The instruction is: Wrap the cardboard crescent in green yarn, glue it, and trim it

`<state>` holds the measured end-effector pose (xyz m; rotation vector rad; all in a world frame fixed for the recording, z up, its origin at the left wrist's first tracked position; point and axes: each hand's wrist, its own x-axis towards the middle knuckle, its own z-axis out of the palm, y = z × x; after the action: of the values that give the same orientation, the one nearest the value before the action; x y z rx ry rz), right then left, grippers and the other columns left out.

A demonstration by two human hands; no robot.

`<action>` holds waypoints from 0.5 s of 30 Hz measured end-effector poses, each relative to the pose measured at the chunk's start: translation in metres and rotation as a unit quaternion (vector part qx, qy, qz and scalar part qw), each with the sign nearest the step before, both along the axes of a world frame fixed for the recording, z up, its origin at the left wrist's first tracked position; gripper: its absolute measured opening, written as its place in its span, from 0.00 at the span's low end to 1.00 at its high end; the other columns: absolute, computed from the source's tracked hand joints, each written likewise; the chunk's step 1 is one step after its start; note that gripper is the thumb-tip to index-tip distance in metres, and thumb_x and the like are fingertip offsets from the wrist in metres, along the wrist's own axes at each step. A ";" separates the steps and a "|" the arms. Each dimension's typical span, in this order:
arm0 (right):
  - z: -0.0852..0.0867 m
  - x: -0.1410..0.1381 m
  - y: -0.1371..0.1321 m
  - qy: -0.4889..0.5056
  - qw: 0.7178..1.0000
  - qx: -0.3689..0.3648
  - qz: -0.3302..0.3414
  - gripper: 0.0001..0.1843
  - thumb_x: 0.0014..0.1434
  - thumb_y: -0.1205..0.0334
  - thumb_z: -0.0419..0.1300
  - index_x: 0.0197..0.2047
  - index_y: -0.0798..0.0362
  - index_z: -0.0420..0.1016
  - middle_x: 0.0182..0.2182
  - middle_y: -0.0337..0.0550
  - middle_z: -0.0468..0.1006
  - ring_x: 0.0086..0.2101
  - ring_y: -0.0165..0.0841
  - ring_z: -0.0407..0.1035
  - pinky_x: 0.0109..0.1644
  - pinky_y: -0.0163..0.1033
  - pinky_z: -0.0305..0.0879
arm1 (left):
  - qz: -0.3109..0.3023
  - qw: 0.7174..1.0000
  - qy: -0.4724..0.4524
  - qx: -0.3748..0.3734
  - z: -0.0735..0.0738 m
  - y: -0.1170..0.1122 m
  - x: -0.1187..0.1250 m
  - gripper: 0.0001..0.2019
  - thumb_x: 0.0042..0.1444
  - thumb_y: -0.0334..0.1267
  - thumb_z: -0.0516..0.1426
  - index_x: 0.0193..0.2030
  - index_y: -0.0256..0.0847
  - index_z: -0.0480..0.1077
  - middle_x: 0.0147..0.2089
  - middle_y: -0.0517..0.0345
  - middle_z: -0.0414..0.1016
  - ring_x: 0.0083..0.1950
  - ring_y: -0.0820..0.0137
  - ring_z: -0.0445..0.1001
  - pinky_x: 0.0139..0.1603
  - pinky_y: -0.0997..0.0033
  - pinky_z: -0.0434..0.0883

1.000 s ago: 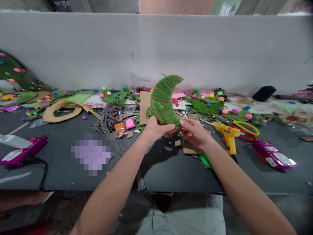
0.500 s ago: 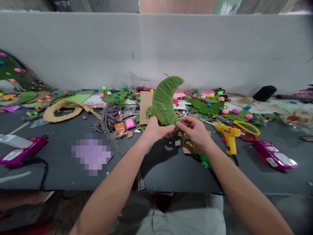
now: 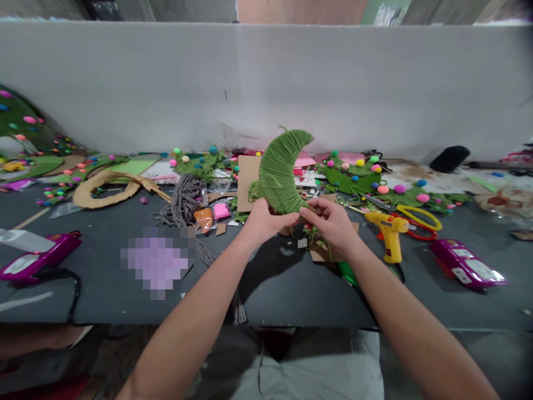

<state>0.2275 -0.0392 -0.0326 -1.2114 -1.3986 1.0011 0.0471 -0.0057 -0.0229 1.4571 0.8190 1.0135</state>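
Gripped a green yarn-wrapped crescent (image 3: 278, 172) by its lower tip, upright and clear above the dark surface (image 3: 283, 289), with the upper horn curling to the right. Closed the left hand (image 3: 266, 219) around that lower end from the left, thumb laid across the front of the winding, forearm stretched straight forward. Brought the right hand (image 3: 331, 222) in from the other side, fingers (image 3: 311, 211) pinched together at the very tip of the crescent and touching the yarn at the lowest turns; could not make out any loose strand between them. Needed, by the look of it, care at the narrowing point: each turn laid tight against its neighbour, the strand drawn taut, the end pinned under the left thumb to stop any slipping off the taper. Angled both wrists slightly inward, hands almost meeting under the crescent, elbows low and wide. Flanked on the right by a yellow glue gun (image 3: 390, 230) and yellow-handled scissors (image 3: 418, 216), both lying on the surface; on the left, farther off, by a hank of grey yarn (image 3: 183, 197) and a bare cardboard ring (image 3: 104, 186).
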 end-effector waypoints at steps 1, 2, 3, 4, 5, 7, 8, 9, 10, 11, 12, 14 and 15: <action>0.000 0.000 0.000 0.000 1.000 0.002 0.000 0.18 0.53 0.48 0.68 0.38 0.54 0.74 0.28 0.39 0.77 0.24 0.29 0.70 0.29 0.35 0.68 | 0.003 1.000 0.000 0.001 0.000 0.000 0.000 0.18 0.44 0.37 0.69 0.43 0.34 0.76 0.41 0.45 0.81 0.43 0.56 0.80 0.46 0.53 0.78; 0.000 0.000 0.000 0.000 1.000 0.003 -0.001 0.18 0.53 0.48 0.68 0.38 0.54 0.74 0.28 0.39 0.77 0.24 0.29 0.70 0.29 0.35 0.68 | 0.004 1.000 -0.001 0.001 0.000 0.000 0.000 0.18 0.44 0.37 0.69 0.43 0.34 0.76 0.41 0.45 0.81 0.43 0.56 0.80 0.46 0.53 0.78; -0.001 0.000 0.000 0.000 1.000 0.004 -0.002 0.18 0.53 0.48 0.68 0.38 0.54 0.74 0.28 0.39 0.77 0.24 0.29 0.70 0.29 0.35 0.68 | 0.004 1.000 -0.003 0.002 0.000 0.000 0.000 0.18 0.44 0.37 0.69 0.43 0.34 0.76 0.41 0.45 0.81 0.43 0.56 0.80 0.46 0.53 0.78; -0.001 0.000 0.000 -0.001 1.000 0.003 -0.002 0.18 0.53 0.48 0.68 0.38 0.54 0.74 0.28 0.39 0.77 0.25 0.29 0.70 0.29 0.35 0.68 | 0.005 1.000 -0.005 0.001 0.000 -0.001 0.001 0.18 0.44 0.37 0.69 0.43 0.34 0.76 0.41 0.45 0.81 0.42 0.57 0.80 0.46 0.52 0.78; -0.001 0.000 0.000 -0.001 1.000 0.002 -0.003 0.18 0.53 0.48 0.68 0.38 0.54 0.74 0.28 0.39 0.77 0.25 0.29 0.70 0.29 0.36 0.69 | 0.007 1.000 -0.005 0.001 0.000 -0.001 0.001 0.18 0.44 0.36 0.69 0.43 0.34 0.76 0.40 0.46 0.80 0.42 0.57 0.80 0.46 0.52 0.78; -0.001 0.000 0.000 0.001 1.000 -0.001 -0.003 0.19 0.53 0.47 0.68 0.38 0.53 0.74 0.28 0.39 0.77 0.25 0.30 0.70 0.29 0.36 0.69 | 0.008 1.000 -0.001 0.000 0.001 -0.001 0.001 0.18 0.45 0.36 0.68 0.43 0.34 0.77 0.40 0.45 0.80 0.41 0.57 0.80 0.45 0.52 0.78; -0.001 0.000 0.000 0.003 1.000 -0.001 -0.002 0.19 0.52 0.47 0.68 0.38 0.53 0.74 0.28 0.39 0.77 0.25 0.30 0.70 0.29 0.36 0.69 | 0.008 1.000 0.000 -0.001 0.001 -0.001 0.001 0.17 0.45 0.36 0.68 0.43 0.34 0.77 0.40 0.45 0.80 0.40 0.57 0.80 0.45 0.52 0.78; 0.000 0.000 0.000 0.004 1.000 -0.002 -0.002 0.19 0.52 0.47 0.68 0.38 0.53 0.74 0.28 0.39 0.77 0.25 0.30 0.70 0.29 0.36 0.69 | 0.008 1.000 0.000 -0.001 0.001 -0.001 0.001 0.17 0.45 0.36 0.68 0.43 0.34 0.77 0.39 0.45 0.80 0.40 0.57 0.80 0.44 0.52 0.78; 0.000 0.000 0.000 0.003 1.000 -0.001 -0.002 0.19 0.52 0.47 0.68 0.38 0.53 0.74 0.28 0.39 0.77 0.25 0.30 0.70 0.29 0.36 0.69 | 0.006 1.000 -0.001 -0.002 0.001 -0.001 0.001 0.17 0.45 0.36 0.68 0.43 0.34 0.77 0.39 0.45 0.80 0.40 0.57 0.80 0.44 0.53 0.78; 0.000 0.000 0.000 0.002 1.000 0.000 -0.002 0.19 0.52 0.47 0.68 0.37 0.53 0.74 0.28 0.39 0.77 0.25 0.30 0.70 0.29 0.36 0.69 | 0.005 1.000 -0.002 -0.003 0.001 -0.001 0.001 0.17 0.45 0.36 0.68 0.43 0.34 0.77 0.39 0.46 0.80 0.40 0.58 0.80 0.44 0.53 0.78; 0.000 0.000 -0.001 0.001 1.000 0.002 -0.003 0.19 0.52 0.47 0.68 0.37 0.53 0.74 0.28 0.39 0.77 0.24 0.30 0.70 0.29 0.36 0.69 | 0.004 1.000 -0.003 -0.004 0.001 -0.001 0.000 0.17 0.45 0.37 0.68 0.43 0.34 0.77 0.39 0.46 0.80 0.39 0.58 0.79 0.44 0.53 0.78; 0.000 0.001 0.000 -0.003 1.000 0.005 -0.003 0.19 0.53 0.47 0.68 0.38 0.53 0.74 0.28 0.39 0.77 0.24 0.30 0.70 0.29 0.36 0.68 | 0.003 1.000 -0.002 -0.004 0.000 -0.001 0.000 0.17 0.45 0.37 0.68 0.43 0.34 0.77 0.39 0.46 0.81 0.39 0.59 0.79 0.44 0.54 0.78; -0.001 0.001 0.000 -0.005 1.000 0.006 -0.002 0.18 0.53 0.47 0.68 0.38 0.54 0.74 0.28 0.39 0.77 0.24 0.29 0.70 0.28 0.35 0.68 | 0.002 1.000 -0.001 -0.004 0.000 -0.001 0.000 0.17 0.45 0.37 0.68 0.43 0.34 0.77 0.39 0.47 0.81 0.39 0.60 0.79 0.44 0.54 0.78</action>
<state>0.2284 -0.0396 -0.0334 -1.2111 -1.4075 0.9836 0.0474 -0.0067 -0.0229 1.4485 0.8242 1.0133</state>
